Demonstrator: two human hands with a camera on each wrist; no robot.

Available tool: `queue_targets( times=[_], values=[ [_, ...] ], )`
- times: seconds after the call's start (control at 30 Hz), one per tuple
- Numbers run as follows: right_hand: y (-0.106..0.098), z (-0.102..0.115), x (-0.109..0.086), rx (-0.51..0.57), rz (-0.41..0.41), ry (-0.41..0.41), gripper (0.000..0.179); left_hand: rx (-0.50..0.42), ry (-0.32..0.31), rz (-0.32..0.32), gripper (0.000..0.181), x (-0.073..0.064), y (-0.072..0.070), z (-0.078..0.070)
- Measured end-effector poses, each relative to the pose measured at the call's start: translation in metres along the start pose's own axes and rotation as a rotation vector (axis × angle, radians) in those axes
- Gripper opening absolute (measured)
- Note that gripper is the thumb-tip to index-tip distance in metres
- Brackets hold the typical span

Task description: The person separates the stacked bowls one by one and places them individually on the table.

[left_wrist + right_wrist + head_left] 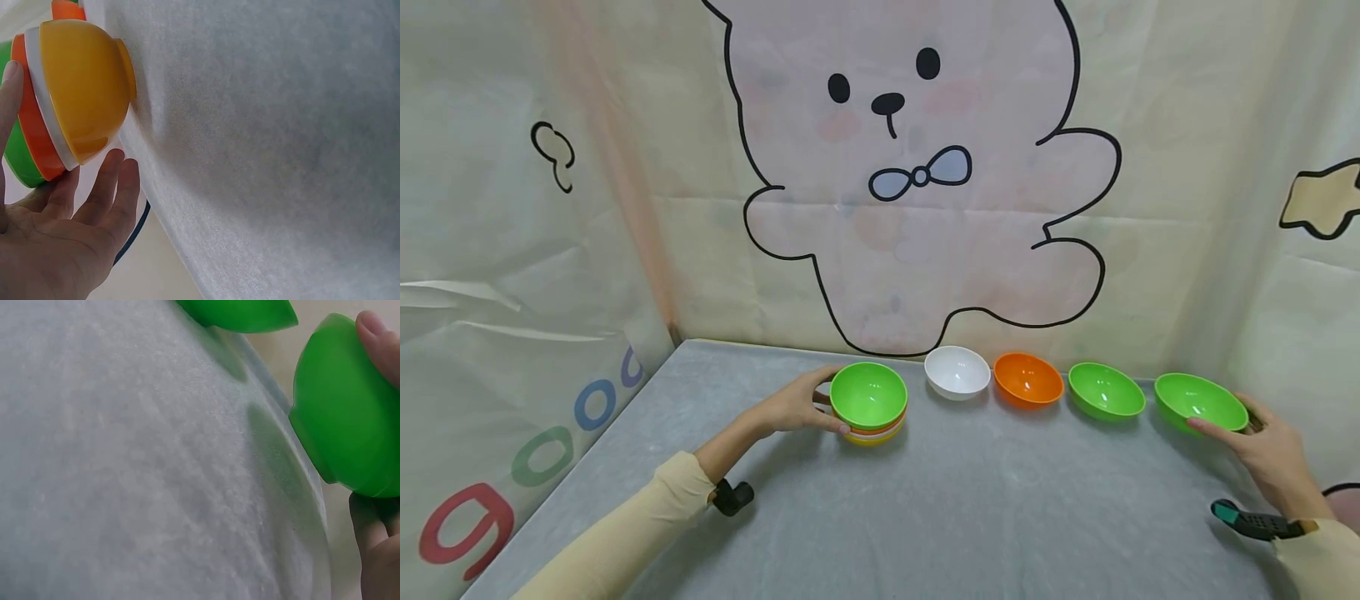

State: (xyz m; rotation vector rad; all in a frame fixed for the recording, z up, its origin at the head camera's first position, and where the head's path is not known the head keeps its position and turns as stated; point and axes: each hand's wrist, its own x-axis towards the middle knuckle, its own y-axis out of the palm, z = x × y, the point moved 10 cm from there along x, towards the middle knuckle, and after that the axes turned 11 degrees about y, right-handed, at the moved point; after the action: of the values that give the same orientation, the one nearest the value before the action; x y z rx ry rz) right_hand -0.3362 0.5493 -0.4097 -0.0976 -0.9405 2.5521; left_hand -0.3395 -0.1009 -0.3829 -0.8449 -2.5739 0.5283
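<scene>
My left hand [799,405] grips the side of a stack of bowls, thumb on the near side and fingers behind. On top of that stack is a green bowl [868,395], with an orange bowl [36,125], a white one and a yellow bowl [87,90] beneath it. The yellow bowl's foot meets the table. At the far right my right hand [1277,457] pinches another green bowl [347,406] between thumb and fingers. That bowl is tilted and held off the table, its shadow apart from it in the right wrist view.
Between my hands a white bowl [957,372], an orange bowl [1028,380] and a green bowl [1106,391] stand in a row along the back edge of the grey table [970,517]. A printed curtain [1165,167] hangs behind and at both sides.
</scene>
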Motion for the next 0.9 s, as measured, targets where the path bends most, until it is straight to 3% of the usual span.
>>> queue_targets(
  times=[0.5,0.9],
  values=[
    [0.013,-0.006,0.002,-0.076,0.087,-0.041,0.095,-0.019,-0.02,0.001,0.09,0.001,0.002,0.002],
    [0.019,-0.01,0.004,-0.083,0.182,-0.008,0.1,-0.002,-0.01,0.003,0.088,0.0,0.0,0.001]
  ],
)
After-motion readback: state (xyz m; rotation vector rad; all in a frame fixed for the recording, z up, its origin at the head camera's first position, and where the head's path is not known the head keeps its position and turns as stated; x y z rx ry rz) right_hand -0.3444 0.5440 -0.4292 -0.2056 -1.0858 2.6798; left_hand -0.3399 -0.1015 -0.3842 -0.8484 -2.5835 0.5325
